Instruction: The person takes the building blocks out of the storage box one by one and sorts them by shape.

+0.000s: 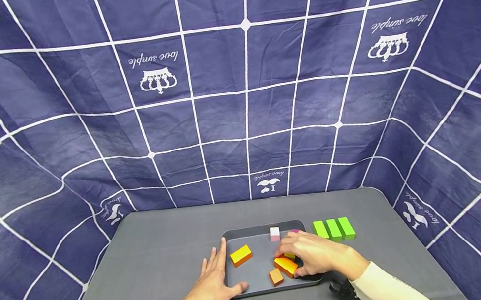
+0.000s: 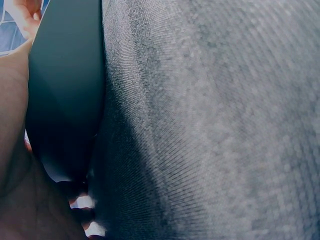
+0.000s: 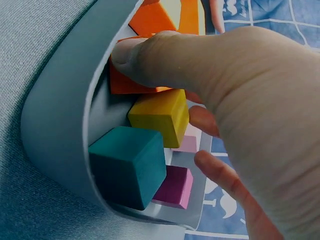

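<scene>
My right hand (image 1: 310, 251) reaches into the right part of a grey tray (image 1: 258, 269). Its thumb and fingers pinch an orange block (image 1: 286, 267); the thumb lies on the block's near side in the right wrist view. A yellow block (image 3: 157, 115), a teal block (image 3: 127, 162) and a magenta block (image 3: 175, 186) sit beside this hand in the tray. Across the tray's left rim, my left hand (image 1: 213, 282) lies with fingers straight and spread, thumb at the front corner. Close to the held block is a small orange cube (image 1: 276, 277).
Another orange block (image 1: 241, 255) lies in the tray's left half, and a pale pink cube (image 1: 274, 233) near its back rim. Three green blocks (image 1: 333, 229) stand in a row on the grey table (image 1: 159, 258), right of the tray. Blue gridded cloth (image 1: 219, 118) hangs behind and at the sides.
</scene>
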Motion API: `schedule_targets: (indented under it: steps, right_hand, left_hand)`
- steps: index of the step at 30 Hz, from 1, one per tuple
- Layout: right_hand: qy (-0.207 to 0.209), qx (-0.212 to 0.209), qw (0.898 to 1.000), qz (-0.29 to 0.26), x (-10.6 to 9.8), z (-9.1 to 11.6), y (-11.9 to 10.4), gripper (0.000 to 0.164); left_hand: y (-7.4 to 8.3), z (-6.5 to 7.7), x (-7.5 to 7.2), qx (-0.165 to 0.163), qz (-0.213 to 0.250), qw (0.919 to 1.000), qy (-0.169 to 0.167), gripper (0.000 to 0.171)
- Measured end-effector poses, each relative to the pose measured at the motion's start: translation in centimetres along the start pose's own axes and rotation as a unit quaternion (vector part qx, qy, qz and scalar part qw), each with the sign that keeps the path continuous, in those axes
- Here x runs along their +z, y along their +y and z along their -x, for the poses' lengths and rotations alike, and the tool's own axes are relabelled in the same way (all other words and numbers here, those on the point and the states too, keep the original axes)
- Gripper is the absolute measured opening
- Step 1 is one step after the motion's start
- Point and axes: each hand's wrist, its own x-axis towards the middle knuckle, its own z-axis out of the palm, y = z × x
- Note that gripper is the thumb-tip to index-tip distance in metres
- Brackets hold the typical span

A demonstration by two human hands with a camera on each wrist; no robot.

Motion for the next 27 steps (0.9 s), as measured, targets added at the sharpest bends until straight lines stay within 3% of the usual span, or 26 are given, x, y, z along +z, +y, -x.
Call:
schedule_targets:
  steps: [19, 27]
  right_hand:
    - [0.080, 0.023, 0.996, -0.037, -0.7, 1.0, 0.0, 0.055]
    - [0.109, 0.033, 0.993, -0.020, -1.0, 1.7, 0.2, 0.062]
  left_hand:
    - [-0.1, 0.1, 0.0, 0.002, -0.003, 1.0000, 0.008, 0.144]
    - [-0.2, 0.1, 0.3, 0.001, 0.005, 1.0000, 0.004, 0.144]
